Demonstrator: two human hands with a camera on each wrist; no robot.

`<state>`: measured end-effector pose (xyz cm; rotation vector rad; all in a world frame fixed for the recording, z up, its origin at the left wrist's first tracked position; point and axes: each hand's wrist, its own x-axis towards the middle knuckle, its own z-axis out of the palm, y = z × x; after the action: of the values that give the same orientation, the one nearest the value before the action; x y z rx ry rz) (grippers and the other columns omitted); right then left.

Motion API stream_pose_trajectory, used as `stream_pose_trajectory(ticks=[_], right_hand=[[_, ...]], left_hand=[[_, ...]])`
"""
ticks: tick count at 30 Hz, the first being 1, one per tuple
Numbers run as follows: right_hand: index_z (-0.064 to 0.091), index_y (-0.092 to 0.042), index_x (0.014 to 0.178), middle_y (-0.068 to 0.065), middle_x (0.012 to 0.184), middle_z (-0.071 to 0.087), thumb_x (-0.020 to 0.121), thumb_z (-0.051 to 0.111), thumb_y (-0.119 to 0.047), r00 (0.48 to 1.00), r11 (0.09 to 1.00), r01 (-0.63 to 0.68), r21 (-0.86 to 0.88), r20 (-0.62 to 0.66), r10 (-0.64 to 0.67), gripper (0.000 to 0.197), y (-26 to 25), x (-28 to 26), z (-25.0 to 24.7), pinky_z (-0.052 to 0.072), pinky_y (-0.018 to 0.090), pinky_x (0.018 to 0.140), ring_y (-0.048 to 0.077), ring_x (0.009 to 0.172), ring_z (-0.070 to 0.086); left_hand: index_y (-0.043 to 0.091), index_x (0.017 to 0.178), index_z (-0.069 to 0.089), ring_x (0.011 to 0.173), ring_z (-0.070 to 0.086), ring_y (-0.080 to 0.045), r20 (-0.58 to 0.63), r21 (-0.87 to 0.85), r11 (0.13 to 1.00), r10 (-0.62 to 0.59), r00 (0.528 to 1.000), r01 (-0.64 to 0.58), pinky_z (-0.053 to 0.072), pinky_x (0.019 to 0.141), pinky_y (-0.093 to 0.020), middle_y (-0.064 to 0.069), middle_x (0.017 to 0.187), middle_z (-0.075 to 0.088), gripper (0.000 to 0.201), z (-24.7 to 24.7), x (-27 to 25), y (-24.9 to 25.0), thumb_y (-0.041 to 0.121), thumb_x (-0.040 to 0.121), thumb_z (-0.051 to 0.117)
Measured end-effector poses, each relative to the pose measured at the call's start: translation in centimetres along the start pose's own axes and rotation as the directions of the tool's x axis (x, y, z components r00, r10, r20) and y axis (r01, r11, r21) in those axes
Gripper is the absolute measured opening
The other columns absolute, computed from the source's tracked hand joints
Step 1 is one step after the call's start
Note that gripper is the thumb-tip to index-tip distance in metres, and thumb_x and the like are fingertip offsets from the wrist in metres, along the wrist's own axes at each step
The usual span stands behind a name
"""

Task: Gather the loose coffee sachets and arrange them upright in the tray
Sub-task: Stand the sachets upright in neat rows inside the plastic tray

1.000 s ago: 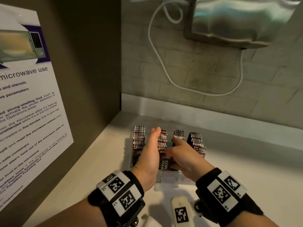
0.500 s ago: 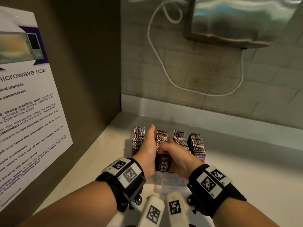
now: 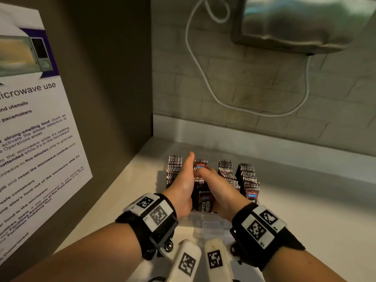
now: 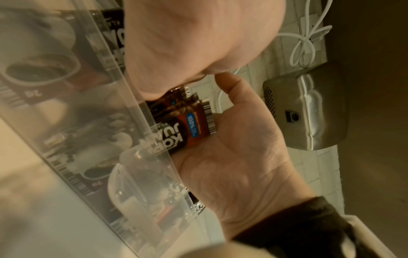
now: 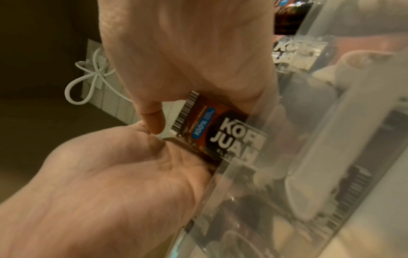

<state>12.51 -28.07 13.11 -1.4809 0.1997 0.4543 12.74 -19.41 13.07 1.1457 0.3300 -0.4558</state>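
squaring up the second row of sachets in the tray

both hands are in the clear tray [image 3: 205,219] near the bench's back left corner. left hand [image 3: 184,185] is flat, fingers straight, pressed along the left side of a row of coffee sachets [image 3: 200,165]; right hand [image 3: 220,190] has fingers curled down on the row's tops, thumb at the front one. looks like the tidying step. next move probably wants an even squeeze so none tip.
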Motion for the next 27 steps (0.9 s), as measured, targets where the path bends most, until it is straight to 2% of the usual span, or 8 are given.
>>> stream_pose_trajectory(ticks=[6, 9, 11, 14, 19, 21, 24, 27], right_hand=[[0.042, -0.027, 0.133, 0.013, 0.113, 0.066, 0.086, 0.057, -0.027, 1.0, 1.0, 0.01, -0.001, 0.003, -0.01, 0.05, 0.0, 0.0, -0.2, 0.057, 0.035, 0.067, 0.027, 0.093, 0.07], [0.016, -0.038, 0.149, 0.01, 0.134, 0.054, 0.085, 0.058, -0.03, 1.0, 1.0, -0.004, -0.025, 0.005, 0.004, 0.077, 0.1, -0.1, -0.3, 0.057, 0.036, 0.071, 0.028, 0.104, 0.065], [0.005, -0.047, 0.149, 0.005, 0.149, 0.039, 0.087, 0.057, -0.034, 1.0, 0.999, 0.012, -0.045, 0.002, -0.012, 0.081, -0.1, -0.3, -0.3, 0.056, 0.036, 0.074, 0.025, 0.113, 0.058], [0.008, -0.054, 0.146, -0.001, 0.155, 0.029, 0.088, 0.055, -0.049, 0.998, 0.991, 0.054, -0.124, -0.022, -0.057, 0.075, -0.4, 0.0, -0.4, 0.044, 0.047, 0.1, 0.026, 0.133, 0.041], [0.016, -0.047, 0.147, -0.002, 0.154, 0.032, 0.085, 0.054, -0.055, 0.998, 0.983, 0.058, -0.173, -0.023, -0.063, 0.074, 0.1, 0.8, -0.5, 0.035, 0.05, 0.109, 0.024, 0.136, 0.038], [0.019, -0.05, 0.145, -0.002, 0.153, 0.033, 0.081, 0.056, -0.055, 0.998, 0.982, 0.058, -0.178, -0.019, -0.063, 0.074, 0.3, 0.8, -0.4, 0.036, 0.05, 0.109, 0.024, 0.136, 0.038], [0.02, -0.056, 0.142, -0.002, 0.154, 0.033, 0.065, 0.06, -0.06, 0.998, 0.984, 0.052, -0.171, -0.017, -0.055, 0.087, 0.3, 0.8, -0.5, 0.036, 0.052, 0.108, 0.025, 0.135, 0.04], [0.002, -0.052, 0.146, -0.002, 0.157, 0.026, 0.064, 0.062, -0.057, 0.996, 0.987, 0.062, -0.15, -0.052, -0.071, 0.102, 0.3, 0.8, -0.5, 0.038, 0.051, 0.108, 0.026, 0.136, 0.038]], left_hand=[[0.021, 0.097, 0.072, 0.102, 0.067, -0.03, -0.032, 0.009, 1.0, 0.006, 0.999, -0.006, 0.048, 0.1, -0.048, -0.012, 0.11, 0.071, 0.058, 0.2, 0.1, -0.1, 0.071, 0.085, 0.045], [0.03, 0.09, 0.064, 0.106, 0.064, -0.03, -0.035, 0.002, 1.0, -0.006, 0.999, 0.007, 0.047, 0.1, -0.048, -0.013, 0.121, 0.065, 0.044, 0.5, -0.4, 0.1, 0.069, 0.087, 0.043], [0.037, 0.115, 0.057, 0.106, 0.061, -0.026, -0.028, 0.024, 1.0, 0.009, 1.0, -0.008, 0.048, 0.097, -0.043, -0.009, 0.136, 0.054, 0.044, 0.7, -0.7, 0.3, 0.068, 0.089, 0.038], [0.035, 0.139, 0.043, 0.083, 0.058, -0.017, -0.029, 0.018, 0.999, 0.043, 0.999, -0.042, 0.051, 0.068, -0.031, -0.007, 0.132, 0.052, 0.054, 1.1, -1.2, 0.5, 0.063, 0.094, 0.033], [0.031, 0.09, 0.055, 0.089, 0.064, -0.02, -0.06, 0.044, 0.999, 0.012, 0.998, -0.009, 0.053, 0.073, -0.034, -0.003, 0.102, 0.062, 0.038, 1.1, -1.2, 0.5, 0.065, 0.092, 0.037], [0.029, 0.09, 0.055, 0.097, 0.065, -0.025, -0.07, 0.045, 0.999, -0.009, 0.998, 0.012, 0.054, 0.079, -0.036, -0.011, 0.114, 0.064, 0.041, 1.0, -1.1, 0.5, 0.068, 0.089, 0.04], [0.022, 0.095, 0.058, 0.087, 0.067, -0.023, -0.039, 0.032, 0.999, -0.03, 0.999, 0.031, 0.053, 0.065, -0.031, -0.015, 0.114, 0.066, 0.048, 1.1, -1.4, 0.6, 0.066, 0.09, 0.039], [0.018, 0.105, 0.055, 0.087, 0.065, -0.022, -0.007, 0.035, 0.999, -0.022, 1.0, 0.022, 0.052, 0.063, -0.03, -0.016, 0.124, 0.061, 0.053, 1.3, -1.7, 0.6, 0.066, 0.092, 0.036]])
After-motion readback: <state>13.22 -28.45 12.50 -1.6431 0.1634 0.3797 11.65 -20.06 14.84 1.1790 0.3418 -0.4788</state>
